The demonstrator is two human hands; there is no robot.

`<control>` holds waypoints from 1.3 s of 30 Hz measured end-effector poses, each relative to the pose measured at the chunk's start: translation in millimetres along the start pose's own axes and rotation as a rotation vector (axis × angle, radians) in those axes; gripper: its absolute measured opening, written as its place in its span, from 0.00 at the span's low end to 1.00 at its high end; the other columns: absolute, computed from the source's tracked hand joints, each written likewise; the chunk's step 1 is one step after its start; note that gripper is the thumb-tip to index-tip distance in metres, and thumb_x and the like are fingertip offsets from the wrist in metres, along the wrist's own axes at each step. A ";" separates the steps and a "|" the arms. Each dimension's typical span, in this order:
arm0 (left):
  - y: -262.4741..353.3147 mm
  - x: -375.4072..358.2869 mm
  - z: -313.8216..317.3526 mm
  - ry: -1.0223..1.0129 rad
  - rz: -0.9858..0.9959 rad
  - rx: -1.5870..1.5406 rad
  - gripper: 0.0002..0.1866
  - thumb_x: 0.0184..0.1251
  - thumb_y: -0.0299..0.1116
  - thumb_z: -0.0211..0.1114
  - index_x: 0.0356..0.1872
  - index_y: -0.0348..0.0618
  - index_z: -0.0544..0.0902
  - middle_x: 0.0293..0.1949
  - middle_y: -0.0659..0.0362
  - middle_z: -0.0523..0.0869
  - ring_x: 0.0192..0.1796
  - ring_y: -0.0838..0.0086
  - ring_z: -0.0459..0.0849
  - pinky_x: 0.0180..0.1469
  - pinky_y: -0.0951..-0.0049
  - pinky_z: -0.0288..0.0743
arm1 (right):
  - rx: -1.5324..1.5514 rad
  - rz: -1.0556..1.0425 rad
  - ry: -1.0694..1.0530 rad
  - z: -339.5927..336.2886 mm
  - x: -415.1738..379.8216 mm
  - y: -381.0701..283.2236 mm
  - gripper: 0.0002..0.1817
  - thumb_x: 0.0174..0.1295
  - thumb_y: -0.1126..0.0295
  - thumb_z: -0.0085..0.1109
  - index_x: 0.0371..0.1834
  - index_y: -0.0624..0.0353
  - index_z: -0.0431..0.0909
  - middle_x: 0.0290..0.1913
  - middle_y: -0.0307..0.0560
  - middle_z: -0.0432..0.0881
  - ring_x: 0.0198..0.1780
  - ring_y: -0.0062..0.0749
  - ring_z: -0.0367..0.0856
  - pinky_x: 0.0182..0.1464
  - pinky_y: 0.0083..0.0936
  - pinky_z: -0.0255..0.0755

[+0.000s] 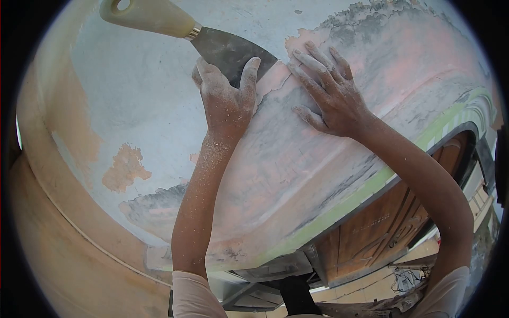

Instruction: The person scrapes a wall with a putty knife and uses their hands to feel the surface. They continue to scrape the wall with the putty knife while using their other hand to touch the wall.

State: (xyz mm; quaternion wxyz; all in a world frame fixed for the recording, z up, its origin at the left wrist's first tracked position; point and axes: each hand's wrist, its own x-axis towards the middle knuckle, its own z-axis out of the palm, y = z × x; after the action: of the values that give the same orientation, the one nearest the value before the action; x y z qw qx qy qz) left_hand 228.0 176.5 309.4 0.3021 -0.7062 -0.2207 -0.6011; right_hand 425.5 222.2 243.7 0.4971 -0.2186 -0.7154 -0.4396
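Note:
My left hand [225, 98], dusted white, grips the metal blade of a putty knife [228, 47] with a cream handle [148, 16] that points to the upper left. The blade edge lies against a curved plastered wall [132, 90] where pink paint is peeling. My right hand [328, 95] rests flat on the wall just right of the blade, fingers spread, holding nothing.
The wall shows patches of pale blue, pink and orange, with flaking spots [124, 167] at the left. A green arch band [371, 185] frames a wooden door [382, 228] at the lower right. Cables and rubble [408, 281] lie near the door's foot.

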 end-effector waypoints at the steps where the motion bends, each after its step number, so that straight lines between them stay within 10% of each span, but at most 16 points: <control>1: 0.5 1.9 0.3 0.034 -0.051 -0.045 0.29 0.61 0.36 0.67 0.50 0.21 0.64 0.40 0.43 0.76 0.49 0.54 0.70 0.52 0.58 0.65 | -0.001 -0.006 -0.001 0.2 0.8 0.8 0.35 0.60 0.49 0.55 0.70 0.49 0.59 0.72 0.48 0.56 0.75 0.44 0.47 0.74 0.53 0.38; 39: 1.5 -5.1 3.1 -0.057 0.039 0.023 0.29 0.61 0.36 0.68 0.50 0.22 0.64 0.40 0.42 0.75 0.51 0.53 0.69 0.54 0.58 0.65 | 0.021 0.014 0.017 -0.2 -0.6 1.1 0.36 0.58 0.59 0.58 0.69 0.55 0.58 0.71 0.51 0.57 0.75 0.43 0.48 0.74 0.52 0.38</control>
State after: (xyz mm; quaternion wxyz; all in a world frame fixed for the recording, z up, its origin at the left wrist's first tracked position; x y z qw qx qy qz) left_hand 230.3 177.8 303.9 0.3156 -0.7236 -0.2223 -0.5721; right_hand 426.8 222.6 243.6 0.5084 -0.2148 -0.7143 -0.4303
